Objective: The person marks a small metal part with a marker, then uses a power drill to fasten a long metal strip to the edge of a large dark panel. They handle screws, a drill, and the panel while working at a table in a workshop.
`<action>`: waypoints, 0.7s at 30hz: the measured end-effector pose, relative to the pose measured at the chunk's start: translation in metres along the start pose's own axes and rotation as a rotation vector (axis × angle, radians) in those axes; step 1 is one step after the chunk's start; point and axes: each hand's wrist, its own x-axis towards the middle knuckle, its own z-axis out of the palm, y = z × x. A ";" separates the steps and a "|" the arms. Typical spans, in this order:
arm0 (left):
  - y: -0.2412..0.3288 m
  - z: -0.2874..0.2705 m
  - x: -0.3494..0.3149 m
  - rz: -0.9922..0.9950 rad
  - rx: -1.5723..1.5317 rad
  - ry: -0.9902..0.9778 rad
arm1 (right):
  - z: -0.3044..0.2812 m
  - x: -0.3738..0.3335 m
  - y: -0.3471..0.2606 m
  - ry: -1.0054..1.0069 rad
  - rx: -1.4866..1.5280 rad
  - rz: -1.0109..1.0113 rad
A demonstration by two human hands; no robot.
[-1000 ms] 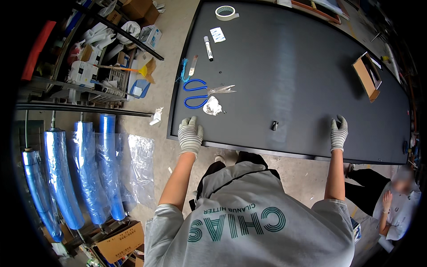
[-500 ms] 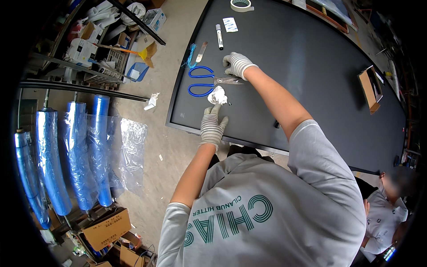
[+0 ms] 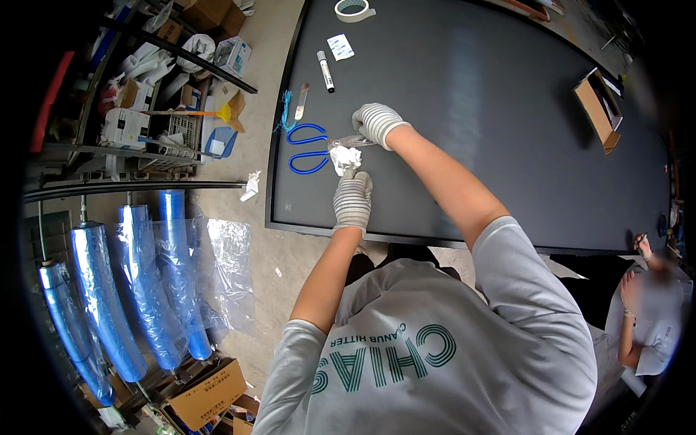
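On the black panel (image 3: 464, 130), my gloved left hand (image 3: 353, 197) pinches the near end of a crumpled white wad (image 3: 346, 158), which looks like tissue or cloth. My right hand (image 3: 378, 125), in the same grey striped glove, is closed just beyond the wad, over the tip end of the scissors. What its curled fingers hold, if anything, is hidden. The scissors (image 3: 308, 164) have blue handles and lie with the blades pointing right, partly covered by the wad. Left of my right hand lie a flat metal blade (image 3: 301, 101) and a tangle of blue string (image 3: 286, 112).
Farther back lie a marker (image 3: 325, 71), a small white packet (image 3: 340, 47) and a tape roll (image 3: 352, 9). An open cardboard box (image 3: 598, 112) stands at right. Blue film rolls (image 3: 109, 301) and a cluttered shelf (image 3: 130, 156) line the left. Another person (image 3: 656, 312) is at lower right.
My left hand has moved forward and closed on the white wad, which now covers part of the scissors. My right hand stays closed near the blades. The whole view has shifted.
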 end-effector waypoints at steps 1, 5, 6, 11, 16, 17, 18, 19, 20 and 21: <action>0.005 -0.007 -0.006 0.131 0.226 -0.045 | 0.003 0.000 0.004 -0.005 -0.018 0.010; 0.012 -0.026 -0.021 0.528 0.860 -0.014 | 0.002 -0.037 0.022 0.083 -0.197 -0.002; 0.005 -0.031 -0.023 0.562 0.828 -0.008 | 0.003 -0.052 0.028 0.112 -0.171 0.046; -0.018 -0.046 -0.034 0.346 0.523 -0.161 | 0.024 -0.192 0.102 0.548 0.354 0.345; -0.003 -0.045 -0.055 0.579 0.628 -0.200 | 0.061 -0.398 0.219 0.790 0.065 0.998; 0.001 -0.041 -0.057 0.620 0.624 -0.216 | 0.071 -0.436 0.241 0.829 0.046 1.075; 0.004 -0.036 -0.057 0.659 0.623 -0.232 | 0.078 -0.467 0.255 0.805 -0.043 1.164; 0.004 -0.036 -0.059 0.659 0.625 -0.237 | 0.074 -0.482 0.252 0.751 -0.077 1.248; 0.005 -0.037 -0.060 0.661 0.629 -0.239 | 0.076 -0.492 0.259 0.703 -0.099 1.265; 0.006 -0.039 -0.061 0.655 0.635 -0.233 | 0.078 -0.499 0.266 0.653 -0.121 1.275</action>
